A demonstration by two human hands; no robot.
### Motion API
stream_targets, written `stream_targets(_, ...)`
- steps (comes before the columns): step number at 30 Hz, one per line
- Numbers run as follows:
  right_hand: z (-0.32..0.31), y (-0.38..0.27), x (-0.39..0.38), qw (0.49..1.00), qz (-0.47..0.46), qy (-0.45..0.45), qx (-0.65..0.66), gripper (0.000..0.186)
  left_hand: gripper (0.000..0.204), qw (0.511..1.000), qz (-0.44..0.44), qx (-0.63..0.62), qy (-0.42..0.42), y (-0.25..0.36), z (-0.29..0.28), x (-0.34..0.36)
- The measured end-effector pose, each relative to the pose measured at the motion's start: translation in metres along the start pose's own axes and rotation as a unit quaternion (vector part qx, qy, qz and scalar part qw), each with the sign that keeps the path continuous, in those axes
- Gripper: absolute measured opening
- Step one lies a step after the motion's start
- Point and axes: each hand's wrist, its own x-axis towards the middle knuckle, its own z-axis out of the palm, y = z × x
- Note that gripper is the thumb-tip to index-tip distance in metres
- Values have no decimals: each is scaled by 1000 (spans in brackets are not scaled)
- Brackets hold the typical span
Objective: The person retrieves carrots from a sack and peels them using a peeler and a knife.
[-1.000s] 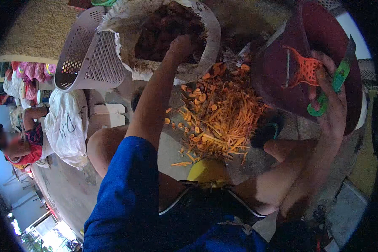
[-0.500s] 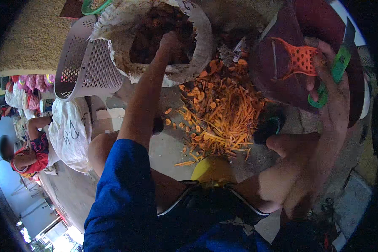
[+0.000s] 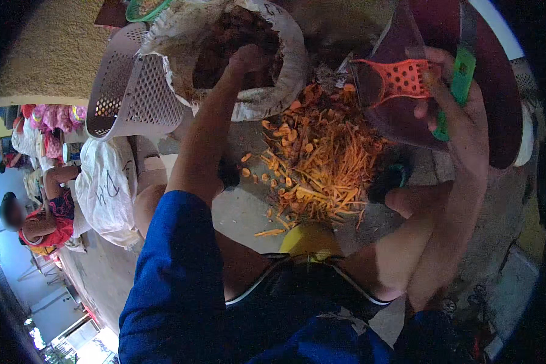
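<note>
My left hand (image 3: 249,59) reaches into the open mouth of a white woven sack (image 3: 294,54), over dark, soil-coloured lumps (image 3: 233,36). Shade hides its fingers, so I cannot tell whether they grip anything. My right hand (image 3: 461,106) is closed on two tools at once. One is an orange Y-shaped peeler (image 3: 403,79) with a holed handle, its blade end pointing left. The other is a green-handled knife (image 3: 463,76) whose blade points away from me. Between my feet lies a heap of orange peelings (image 3: 327,164) and round cut ends, carrot-like in look.
A dark red tub (image 3: 497,133) stands behind my right hand. Left of the sack is a pale perforated basket (image 3: 155,91), with a green basket (image 3: 145,11) beyond it. A full white sack (image 3: 108,194) rests at left, near a seated person in red (image 3: 42,221). A yellow object (image 3: 309,239) sits between my thighs.
My right hand has moved left with the peeler and knife, bringing the peeler nearer the peelings. The knife has tipped more upright. My left hand stays inside the sack's mouth.
</note>
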Motion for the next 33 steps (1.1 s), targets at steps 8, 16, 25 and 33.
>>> stream_targets(8,-6,4,12,1000,12,-1,-22,32,37,996,-21,90,-5,2,35,38)
stream_targets(16,4,1,16,1000,2,-8,-18,30,53,973,-152,28,171,-21,57,55)
stream_targets(25,-11,10,6,998,28,35,-39,29,45,994,-106,18,-2,4,36,48)
stream_targets(33,-7,-1,8,999,-10,3,35,29,41,989,-18,-116,-89,-57,35,66)
